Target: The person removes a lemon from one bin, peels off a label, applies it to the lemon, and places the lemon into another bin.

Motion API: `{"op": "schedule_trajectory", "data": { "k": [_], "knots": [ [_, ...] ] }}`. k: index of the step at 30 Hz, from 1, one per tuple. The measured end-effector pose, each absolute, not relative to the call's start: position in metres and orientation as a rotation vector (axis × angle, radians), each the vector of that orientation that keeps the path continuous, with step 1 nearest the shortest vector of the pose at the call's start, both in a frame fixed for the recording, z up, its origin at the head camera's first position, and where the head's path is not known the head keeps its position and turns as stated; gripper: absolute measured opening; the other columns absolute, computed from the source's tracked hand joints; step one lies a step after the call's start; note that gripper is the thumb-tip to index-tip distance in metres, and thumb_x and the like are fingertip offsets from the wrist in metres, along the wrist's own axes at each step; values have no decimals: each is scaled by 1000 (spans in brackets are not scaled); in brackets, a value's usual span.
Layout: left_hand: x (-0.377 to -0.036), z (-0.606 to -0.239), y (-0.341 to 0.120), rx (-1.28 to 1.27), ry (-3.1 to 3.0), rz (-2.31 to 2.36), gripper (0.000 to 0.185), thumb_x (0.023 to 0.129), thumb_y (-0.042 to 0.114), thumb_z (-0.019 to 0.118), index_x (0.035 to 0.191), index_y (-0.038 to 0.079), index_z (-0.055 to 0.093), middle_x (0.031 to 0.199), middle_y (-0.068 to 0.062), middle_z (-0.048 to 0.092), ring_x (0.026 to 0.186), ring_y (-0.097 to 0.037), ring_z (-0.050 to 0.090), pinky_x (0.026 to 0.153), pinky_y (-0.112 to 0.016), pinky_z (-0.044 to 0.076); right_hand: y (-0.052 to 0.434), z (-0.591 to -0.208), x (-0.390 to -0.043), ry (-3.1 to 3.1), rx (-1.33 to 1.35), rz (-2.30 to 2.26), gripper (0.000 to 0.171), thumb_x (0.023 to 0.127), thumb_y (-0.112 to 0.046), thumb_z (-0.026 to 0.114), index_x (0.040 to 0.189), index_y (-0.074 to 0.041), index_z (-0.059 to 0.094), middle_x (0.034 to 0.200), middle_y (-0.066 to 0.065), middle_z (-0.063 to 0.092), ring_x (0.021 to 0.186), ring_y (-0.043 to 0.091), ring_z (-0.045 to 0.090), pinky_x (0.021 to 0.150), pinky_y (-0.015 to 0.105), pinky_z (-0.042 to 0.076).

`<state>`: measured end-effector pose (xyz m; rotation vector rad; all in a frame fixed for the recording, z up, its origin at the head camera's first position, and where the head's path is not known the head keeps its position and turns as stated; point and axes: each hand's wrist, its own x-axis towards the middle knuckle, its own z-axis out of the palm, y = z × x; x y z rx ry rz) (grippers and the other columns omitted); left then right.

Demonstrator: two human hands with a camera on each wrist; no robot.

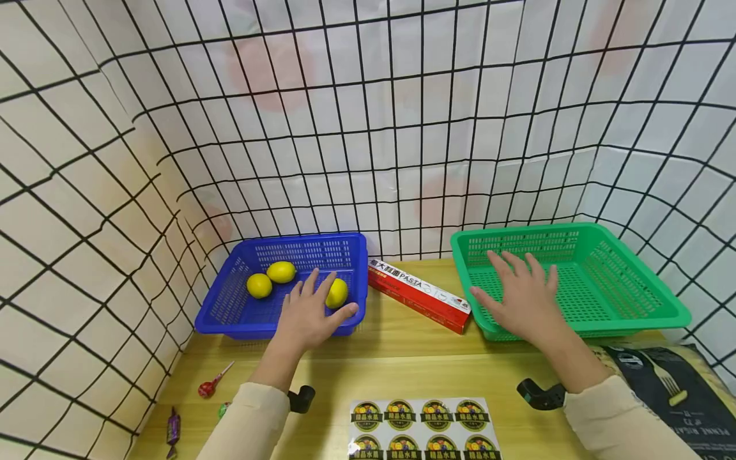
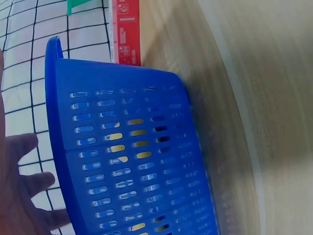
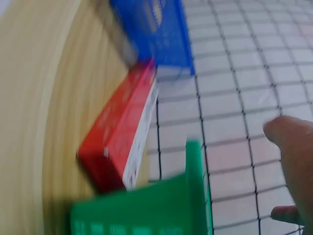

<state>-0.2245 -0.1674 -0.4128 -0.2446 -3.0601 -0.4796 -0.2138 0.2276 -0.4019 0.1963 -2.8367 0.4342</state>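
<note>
Lemons (image 1: 280, 271), three of them, are sitting in one blue basket (image 1: 230, 300) under my left hand (image 1: 307, 316), fingers spreading apart. I am holding my right hand (image 1: 520, 297), fingers splayed, over one green basket (image 1: 632, 281); one pasta box (image 1: 416, 294) lies between on the surface (image 1: 402, 364).

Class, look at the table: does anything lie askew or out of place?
The red pasta box lies at a slant between the blue basket and the green basket, not square with them. A lollipop and a wrapped sweet lie loose near the left edge.
</note>
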Motion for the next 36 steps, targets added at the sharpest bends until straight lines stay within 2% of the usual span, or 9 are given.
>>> {"op": "schedule_trajectory", "data": {
  "k": [3,5,9,13,17,23,29,36],
  "knots": [
    [-226,-412,-172,-272,-3028,-503,87,93,80,38,161,26,32,167,-15,29,142,-53,40,113,-69,37,215,-402,-201,-2693,270,487,70,96,-44,66,153,-12,42,150,25,45,140,56,31,111,81,16],
    [-226,-411,-175,-276,-3017,-513,82,96,77,38,160,24,35,164,-16,35,139,-52,45,109,-67,42,205,-403,-193,-2605,315,530,63,94,-34,70,147,-9,49,143,24,51,135,53,38,109,76,24],
    [-230,-410,-184,-272,-3024,-509,77,99,72,39,158,22,38,159,-15,42,139,-48,47,108,-64,45,181,-413,-179,-2484,403,622,53,91,-26,74,137,-5,59,129,23,61,123,47,49,102,66,39],
    [-236,-405,-190,-269,-3050,-509,77,99,70,42,158,21,38,157,-17,45,140,-47,47,108,-65,44,154,-425,-171,-2483,446,745,47,91,-24,74,133,-7,62,123,18,65,114,39,54,90,57,49],
    [-247,-397,-194,-286,-3098,-532,77,99,67,48,158,19,38,157,-20,44,142,-46,45,111,-64,42,127,-437,-172,-2569,468,891,48,94,-30,71,137,-10,60,124,12,66,114,32,58,90,54,52],
    [-265,-388,-192,-324,-3227,-533,77,97,59,60,159,19,36,162,-19,39,148,-44,38,117,-65,35,87,-449,-184,-2719,374,1328,55,98,-36,68,149,-23,50,123,5,62,114,26,60,95,48,55],
    [-279,-388,-186,-298,-3334,-612,78,93,46,72,159,25,37,164,-14,37,151,-41,35,119,-66,31,54,-452,-205,-2709,293,1559,61,97,-42,67,152,-30,45,120,11,59,107,25,61,85,41,56],
    [-297,-402,-182,-173,-3398,-803,81,89,38,78,158,25,38,161,-15,42,148,-42,38,117,-70,30,28,-454,-227,-2711,290,1699,66,97,-44,65,156,-27,41,125,18,55,106,30,66,82,43,58]
  ]
}}
